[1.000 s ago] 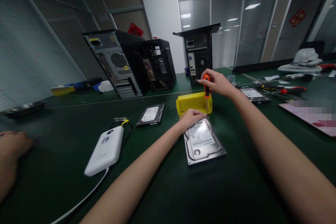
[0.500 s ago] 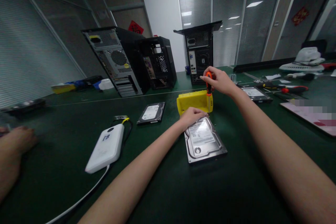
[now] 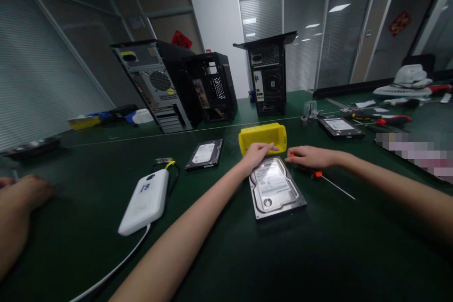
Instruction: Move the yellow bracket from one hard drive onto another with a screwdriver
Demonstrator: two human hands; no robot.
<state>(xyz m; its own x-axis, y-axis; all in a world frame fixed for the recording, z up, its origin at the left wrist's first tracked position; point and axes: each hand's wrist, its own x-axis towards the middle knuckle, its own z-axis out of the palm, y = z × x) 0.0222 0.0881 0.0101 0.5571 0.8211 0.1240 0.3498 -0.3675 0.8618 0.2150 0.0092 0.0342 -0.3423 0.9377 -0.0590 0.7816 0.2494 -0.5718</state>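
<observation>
A silver hard drive [image 3: 274, 184] lies label up on the dark green table. My left hand [image 3: 258, 153] rests at its far left corner, fingers spread toward the yellow bin [image 3: 262, 134] just beyond; nothing shows in its grasp. To the right of the drive, my right hand [image 3: 306, 156] is low over the table, its fingers closed on the handle of an orange and black screwdriver [image 3: 318, 174]. The screwdriver lies nearly flat, its shaft pointing right and toward me.
Another hard drive [image 3: 204, 154] lies left of the bin, and a third [image 3: 340, 126] at the right near pliers. A white device [image 3: 145, 200] with a cable is at left. Computer cases [image 3: 271, 75] stand behind. Another person's hand [image 3: 31, 191] is at the left edge.
My right hand has come down and toward me from above the bin. The screwdriver has turned from upright to nearly flat. My left hand's fingers have spread a little.
</observation>
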